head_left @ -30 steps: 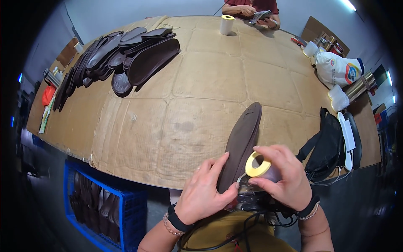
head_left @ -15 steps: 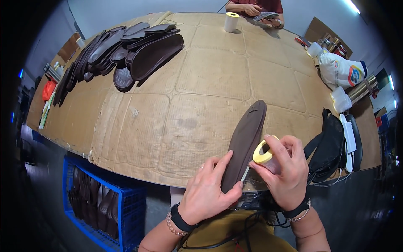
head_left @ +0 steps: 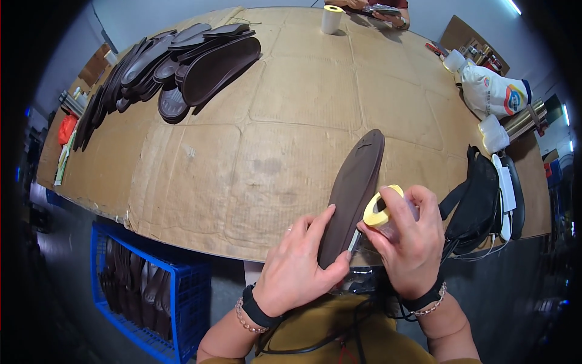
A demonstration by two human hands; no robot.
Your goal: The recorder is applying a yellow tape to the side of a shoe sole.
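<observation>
**Tape roll held to the edge of a dark sole**

Here the left hand (head_left: 297,267) grips the near end of a long dark brown shoe sole (head_left: 354,194), fingers wrapped over its face and thumb behind, a closed grip that holds it on edge. The right hand (head_left: 409,239) is closed around a small yellow roll of tape (head_left: 381,206), which sits just beside the sole's right edge, with a pale strip (head_left: 354,241) running down between the roll and the sole.

The step in hand appears to be laying tape along the sole's rim. The next move probably calls for a steady left grip while the roll travels along the edge, keeping the strip flat and in line.

The sole lies at the near edge of the cardboard-covered worktop (head_left: 273,139), its near end lifted in the hand over that edge. Its long axis runs away from the person, leaning slightly right; the rounded far tip points toward the far side.

Well apart, a pile of dark soles (head_left: 176,67) lies at the far left.
</observation>
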